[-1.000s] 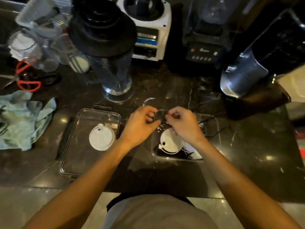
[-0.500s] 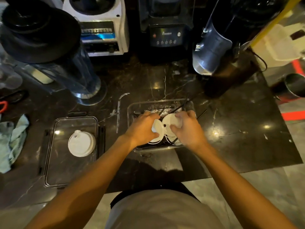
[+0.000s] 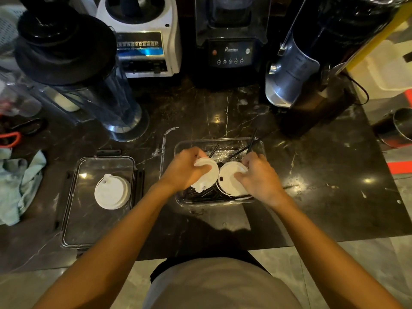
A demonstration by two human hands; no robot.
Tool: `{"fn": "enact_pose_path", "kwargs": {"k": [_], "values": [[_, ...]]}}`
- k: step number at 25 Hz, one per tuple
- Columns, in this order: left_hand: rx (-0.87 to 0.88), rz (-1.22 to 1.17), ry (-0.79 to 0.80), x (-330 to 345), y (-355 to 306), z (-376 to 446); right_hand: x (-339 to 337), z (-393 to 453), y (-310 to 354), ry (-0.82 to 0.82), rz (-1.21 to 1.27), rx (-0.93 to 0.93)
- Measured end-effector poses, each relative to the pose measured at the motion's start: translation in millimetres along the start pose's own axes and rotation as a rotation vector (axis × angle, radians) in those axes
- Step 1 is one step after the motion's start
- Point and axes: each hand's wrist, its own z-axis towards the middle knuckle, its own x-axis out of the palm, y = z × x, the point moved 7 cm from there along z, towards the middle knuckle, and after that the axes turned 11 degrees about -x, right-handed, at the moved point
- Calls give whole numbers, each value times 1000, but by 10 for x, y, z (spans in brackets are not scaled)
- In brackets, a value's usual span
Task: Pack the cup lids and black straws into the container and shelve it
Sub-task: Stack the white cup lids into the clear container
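Two white lids (image 3: 206,176) (image 3: 231,181) are lying side by side over black straws (image 3: 209,194) inside the clear container (image 3: 178,199), mid-counter. Left hand (image 3: 184,169) is gripping the left lid, fingers curled over it; right hand (image 3: 259,177) is pinching the right lid's rim. Both forearms are reaching in from near.

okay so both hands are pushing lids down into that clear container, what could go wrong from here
1. A few black straws stick up over the clear container's far rim; they may snag when it is closed.
2. One white lid sits on the container cover to the left and may get left out.
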Motion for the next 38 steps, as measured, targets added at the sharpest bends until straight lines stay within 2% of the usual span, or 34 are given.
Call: {"fn": "enact_pose_path", "kwargs": {"k": [2,4,7,9,11,12,14,16,19,21,29,32,38], "values": [[-130,-232,-9,-47,71,-9,-56,49,-41,-8,106,-13],[-251,-515,-4,-74,133,-49,-152,71,-102,-35,328,10],[-308,-858,51,-107,179,-99,-392,50,-192,-159,658,51],[-288,-849,27,-125,172,-95,-543,49,-182,-194,838,-14],[-272,-796,5,-104,116,-76,-584,61,-81,-83,958,-117],[-265,-784,9,-81,60,-76,-565,66,-6,10,964,-167],[-233,-711,54,-34,-60,-48,-480,82,141,185,825,-243],[-184,-616,166,27,-191,-24,-397,107,268,267,665,-291],[-218,-701,368,121,-296,-46,-392,169,314,207,607,-248],[-252,-760,430,142,-316,-61,-422,189,279,148,596,-244],[-257,-768,468,209,-381,-50,-528,181,308,6,484,-380],[-255,-780,522,248,-390,-50,-521,191,314,28,478,-400],[-272,-778,546,274,-429,-78,-524,193,390,-45,362,-390]]}}
